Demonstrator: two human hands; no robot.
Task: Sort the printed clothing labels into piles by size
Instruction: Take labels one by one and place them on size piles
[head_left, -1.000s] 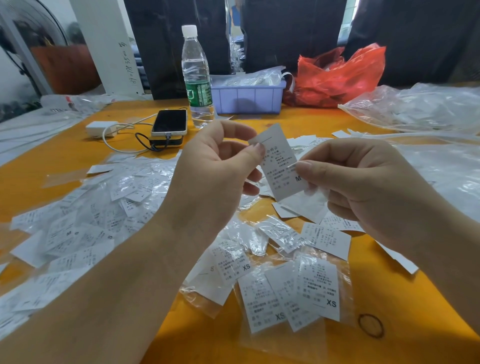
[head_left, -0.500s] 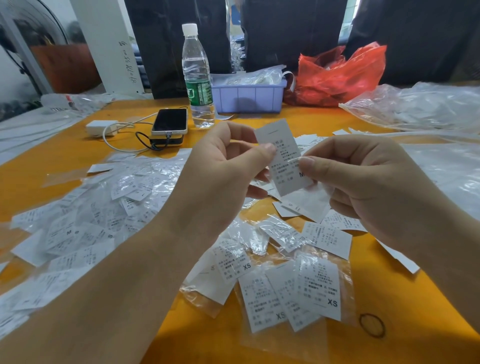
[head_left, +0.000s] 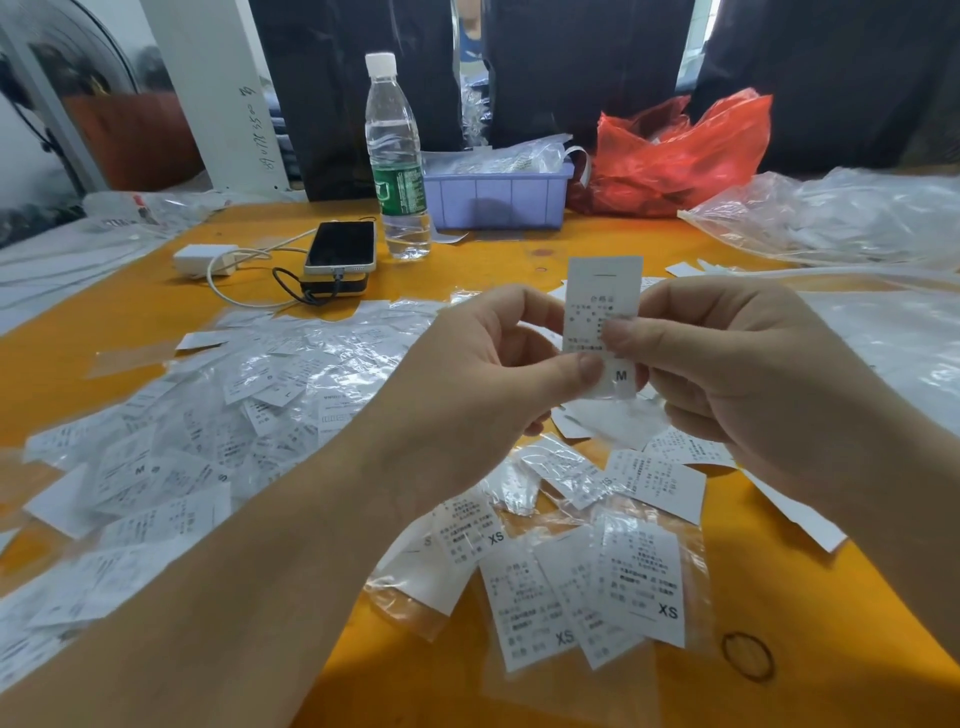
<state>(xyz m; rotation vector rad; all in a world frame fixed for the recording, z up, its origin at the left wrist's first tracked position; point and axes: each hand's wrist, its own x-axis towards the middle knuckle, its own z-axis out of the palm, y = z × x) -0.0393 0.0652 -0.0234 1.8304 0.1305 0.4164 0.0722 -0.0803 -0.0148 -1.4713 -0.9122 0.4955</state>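
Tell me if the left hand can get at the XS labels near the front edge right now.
Probably not yet: the left hand pinches the M label together with the right hand. The XS labels lie uncovered just below it, so once it lets go the way looks free.

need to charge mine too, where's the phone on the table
In the head view the phone lies far left of centre on a power bank, just left of the water bottle.

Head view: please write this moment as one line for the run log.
step: reading size | left hand: pinches label | right hand: pinches label | label: upright, marked M | XS labels: near table edge
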